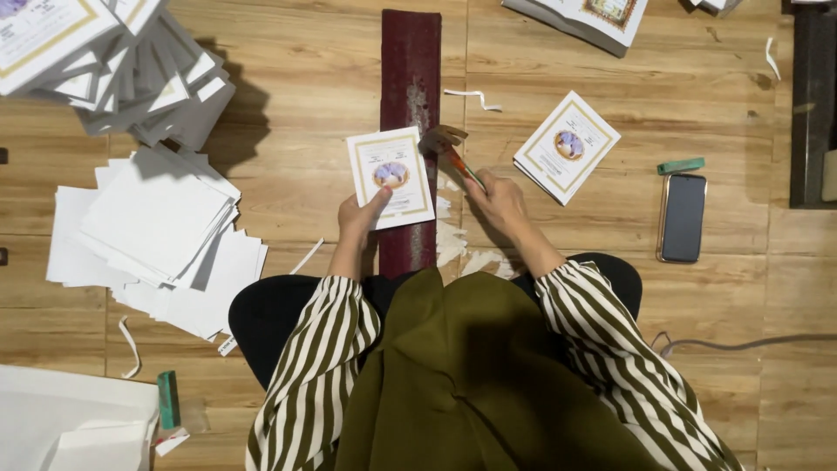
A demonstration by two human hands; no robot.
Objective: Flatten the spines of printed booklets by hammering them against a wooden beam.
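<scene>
While I watch the feed, my left hand (359, 218) pinches a cream card (390, 177) by its lower edge, thumb on its face, holding it flat over the dark red board (410, 78), probably so the board catches stray paste. My right hand (497, 196), just right of the board, has its fingers wrapped round a brush (449, 148) whose bristles sit at the card's right edge. No containers anywhere; only loose white sheets (153, 235) stacked well left of the board.

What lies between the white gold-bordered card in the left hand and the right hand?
In the head view, the brush, which the right hand holds beside the white gold-bordered card.
</scene>
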